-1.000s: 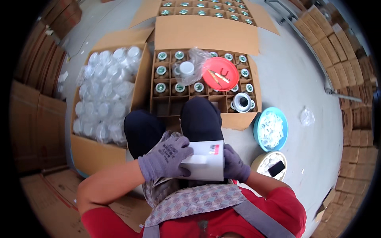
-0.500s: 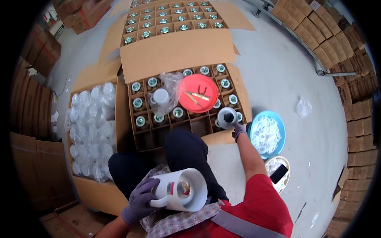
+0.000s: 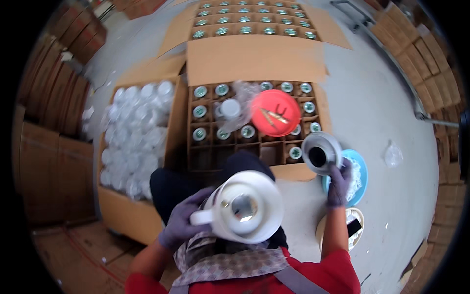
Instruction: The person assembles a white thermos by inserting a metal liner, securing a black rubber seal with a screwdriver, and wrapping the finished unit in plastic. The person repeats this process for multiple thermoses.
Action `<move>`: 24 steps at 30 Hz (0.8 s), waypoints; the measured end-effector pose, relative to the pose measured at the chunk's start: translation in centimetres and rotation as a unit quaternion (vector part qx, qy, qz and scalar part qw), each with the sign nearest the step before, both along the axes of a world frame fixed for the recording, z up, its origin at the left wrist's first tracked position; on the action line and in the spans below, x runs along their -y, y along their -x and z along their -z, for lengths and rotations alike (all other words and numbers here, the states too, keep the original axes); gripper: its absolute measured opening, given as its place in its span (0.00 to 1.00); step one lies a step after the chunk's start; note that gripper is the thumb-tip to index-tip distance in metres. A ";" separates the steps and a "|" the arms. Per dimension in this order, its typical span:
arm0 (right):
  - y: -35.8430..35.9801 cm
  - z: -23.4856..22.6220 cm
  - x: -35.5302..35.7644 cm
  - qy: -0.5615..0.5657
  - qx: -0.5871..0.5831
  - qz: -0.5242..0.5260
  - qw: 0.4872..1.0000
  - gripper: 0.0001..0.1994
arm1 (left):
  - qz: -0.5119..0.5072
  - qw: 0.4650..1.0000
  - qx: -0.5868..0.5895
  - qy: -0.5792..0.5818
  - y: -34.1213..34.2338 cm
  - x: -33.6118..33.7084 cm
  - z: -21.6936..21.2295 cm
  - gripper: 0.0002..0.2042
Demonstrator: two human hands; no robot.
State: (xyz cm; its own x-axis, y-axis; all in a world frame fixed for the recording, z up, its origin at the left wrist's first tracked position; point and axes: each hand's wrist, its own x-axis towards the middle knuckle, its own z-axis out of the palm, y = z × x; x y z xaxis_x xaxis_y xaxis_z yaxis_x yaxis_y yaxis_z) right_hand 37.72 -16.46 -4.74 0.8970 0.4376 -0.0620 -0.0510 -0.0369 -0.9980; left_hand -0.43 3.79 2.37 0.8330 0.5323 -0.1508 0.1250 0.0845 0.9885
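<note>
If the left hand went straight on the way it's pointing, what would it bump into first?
The white mug-shaped container. The left hand is holding it, and its wall seems to be right in front of the fingers, though depth is hard to judge here.

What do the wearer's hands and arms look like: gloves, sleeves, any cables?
Left hand and right hand both wear greyish-purple gloves reaching about to the wrist. Forearms are bare up to red sleeves. No cables visible on either arm; image too blurred to make out glove markings.
</note>
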 end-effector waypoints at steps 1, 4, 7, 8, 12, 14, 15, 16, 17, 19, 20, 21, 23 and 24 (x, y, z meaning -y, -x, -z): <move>2.8 -3.6 0.3 0.029 0.102 0.000 0.994 0.15 | -0.006 1.000 0.006 0.011 -0.4 0.0 0.2 0.22; 8.8 -9.3 -0.1 -0.039 0.277 -0.227 0.933 0.15 | -0.029 0.998 0.043 0.022 0.0 0.4 0.7 0.16; 11.3 -12.7 -3.1 -0.016 0.508 -0.453 0.732 0.15 | -0.035 0.997 0.061 -0.020 1.4 1.2 1.1 0.16; 12.3 -12.3 -3.5 -0.051 0.489 -0.469 0.734 0.14 | -0.035 0.997 0.066 -0.036 1.7 1.6 1.3 0.16; 12.2 -13.5 -3.9 -0.072 0.434 -0.561 0.701 0.23 | -0.031 0.991 0.059 -0.116 3.2 2.3 0.7 0.15; 13.1 -15.3 -4.9 -0.001 0.447 -0.560 0.698 0.41 | -0.034 0.989 0.048 -0.136 4.0 2.8 0.3 0.14; 13.8 -16.5 -5.7 0.061 0.435 -0.566 0.698 0.49 | -0.029 0.988 0.045 -0.146 4.1 3.0 0.4 0.14; 14.1 -16.5 -6.3 0.093 0.376 -0.614 0.688 0.55 | -0.025 0.981 0.041 -0.187 4.2 3.1 0.6 0.15; 14.2 -16.1 -7.0 0.123 0.313 -0.657 0.674 0.62 | -0.022 0.976 0.023 -0.214 4.5 3.2 0.4 0.15; 14.5 -15.9 -7.4 0.161 0.323 -0.699 0.617 0.66 | -0.018 0.963 -0.012 -0.267 5.0 3.5 -0.5 0.15; 14.8 -16.1 -7.2 0.181 0.327 -0.703 0.605 0.66 | -0.023 0.956 0.012 -0.291 5.0 3.5 -0.1 0.16; 15.0 -16.2 -7.1 0.201 0.331 -0.706 0.593 0.66 | -0.020 0.957 0.010 -0.289 5.2 3.5 0.0 0.17; 15.2 -16.5 -6.1 0.215 0.323 -0.691 0.610 0.68 | -0.009 0.958 0.013 -0.286 5.4 3.5 -0.2 0.17; 14.9 -16.6 -5.7 0.220 0.307 -0.682 0.626 0.68 | -0.018 0.962 0.022 -0.270 5.5 3.8 0.3 0.17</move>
State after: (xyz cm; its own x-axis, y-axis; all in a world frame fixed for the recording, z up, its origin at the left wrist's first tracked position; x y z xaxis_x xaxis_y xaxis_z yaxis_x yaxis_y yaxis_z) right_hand 22.84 -10.77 11.91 -0.3796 0.8840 -0.2730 0.7158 0.0936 -0.6920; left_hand -5.98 0.03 2.03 0.8118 0.5521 0.1904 0.0892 -0.4395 0.8938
